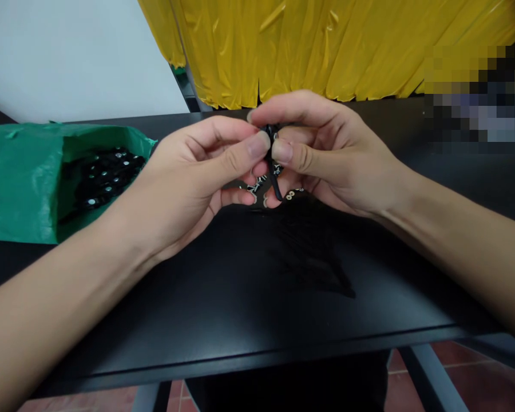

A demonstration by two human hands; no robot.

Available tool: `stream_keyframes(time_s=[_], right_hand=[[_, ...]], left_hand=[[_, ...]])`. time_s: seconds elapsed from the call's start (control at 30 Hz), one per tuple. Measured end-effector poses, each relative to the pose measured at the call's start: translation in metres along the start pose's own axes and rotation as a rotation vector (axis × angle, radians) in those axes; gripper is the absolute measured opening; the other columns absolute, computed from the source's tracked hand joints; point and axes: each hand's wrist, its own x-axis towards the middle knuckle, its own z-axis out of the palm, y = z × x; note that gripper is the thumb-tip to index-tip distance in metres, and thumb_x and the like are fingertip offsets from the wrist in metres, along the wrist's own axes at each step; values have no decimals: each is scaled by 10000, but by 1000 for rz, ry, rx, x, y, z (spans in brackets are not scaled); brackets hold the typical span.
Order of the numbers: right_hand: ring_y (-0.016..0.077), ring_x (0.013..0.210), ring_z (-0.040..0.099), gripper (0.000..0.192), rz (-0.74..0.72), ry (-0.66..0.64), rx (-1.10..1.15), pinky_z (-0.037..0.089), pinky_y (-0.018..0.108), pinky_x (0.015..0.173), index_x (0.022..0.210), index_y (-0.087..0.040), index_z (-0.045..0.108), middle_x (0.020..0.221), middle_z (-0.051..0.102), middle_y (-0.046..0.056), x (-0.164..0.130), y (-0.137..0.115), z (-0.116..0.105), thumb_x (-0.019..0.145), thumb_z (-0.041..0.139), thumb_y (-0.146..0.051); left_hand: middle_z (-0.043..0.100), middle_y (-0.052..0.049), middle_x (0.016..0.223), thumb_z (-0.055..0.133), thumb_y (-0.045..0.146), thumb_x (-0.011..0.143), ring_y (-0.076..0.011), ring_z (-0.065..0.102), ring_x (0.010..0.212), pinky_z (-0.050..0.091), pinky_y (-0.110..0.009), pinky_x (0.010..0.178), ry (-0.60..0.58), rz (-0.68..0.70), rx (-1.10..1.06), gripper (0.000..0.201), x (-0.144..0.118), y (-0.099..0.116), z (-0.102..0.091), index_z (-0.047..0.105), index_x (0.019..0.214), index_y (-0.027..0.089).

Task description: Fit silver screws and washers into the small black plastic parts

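Observation:
Between the fingertips of both hands is a small black part (275, 182), with a slim dark end pointing down; my fingers cover most of it, so its exact kind is unclear. My left hand (217, 163) pinches it from the left with thumb and forefinger. From the right, my right hand (321, 146) grips it the same way, thumb against its side. Behind and below the fingers, small metal screws (257, 184) and some round washer-like pieces (290, 195) lie on the black table (223, 297).
At the left an open green bag (21, 183) lies on its side, holding many black parts with shiny metal dots (107, 171). A dark pile of thin black pieces (313, 246) rests below my right hand. Yellow plastic sheeting (304, 51) hangs behind the table.

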Motion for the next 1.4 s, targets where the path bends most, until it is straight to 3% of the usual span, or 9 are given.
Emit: stream_keyframes(time_s=[0.13,0.3,0.4,0.63,0.73,0.83,1.03,1.4], right_hand=[[160,798,780,204,23,23,-16,659,253,704,1087,-177,679,881,783,-4,0,2,-2,920,764,-255],[152,733,777,176,35,31,-43,663,266,676,1043,-193,675,858,775,-19,-1,0,-4,921,766,-281],[161,733,783,199,15,22,-53,667,259,653,1039,-185,680,868,784,-4,-1,-3,-5,908,784,-294],[166,738,794,129,38,7,-44,674,248,624,1029,-172,699,856,792,-7,-4,-6,-3,924,756,-221],[159,730,798,74,50,11,-67,673,242,614,1011,-174,705,800,773,-36,-5,-8,-2,941,723,-191],[134,680,787,79,33,-7,-66,678,241,622,1037,-176,703,827,782,-43,-5,-10,-3,959,704,-174],[133,650,774,105,-6,6,-76,678,242,606,1040,-166,708,875,802,-10,-4,-8,-5,943,737,-195],[161,777,804,84,-40,-65,-44,655,198,574,996,-143,707,846,798,-9,-1,-5,-7,933,741,-188]], left_hand=[[710,10,714,780,181,904,-88,691,608,555,-181,551,28,20,76,117,-1,0,1,730,801,157],[697,-15,739,772,199,901,-95,655,623,505,-214,548,55,58,198,133,-3,6,6,752,778,154],[684,-25,771,771,282,907,-94,625,640,505,-199,538,17,26,191,172,-4,7,6,763,788,159],[698,-13,747,758,194,890,-85,651,634,547,-166,569,4,-30,183,126,-4,8,3,765,770,154],[723,9,763,802,182,844,-100,682,659,577,-172,587,-18,-80,147,29,-4,9,1,777,831,186],[727,4,798,832,186,817,-95,675,664,581,-168,588,-3,-97,87,106,-3,8,0,791,915,186],[700,-15,757,761,220,912,-81,623,644,531,-162,560,57,68,219,144,-4,3,4,771,777,169],[727,-26,791,762,179,912,-122,668,701,562,-206,598,38,191,344,67,-8,3,2,811,868,185]])
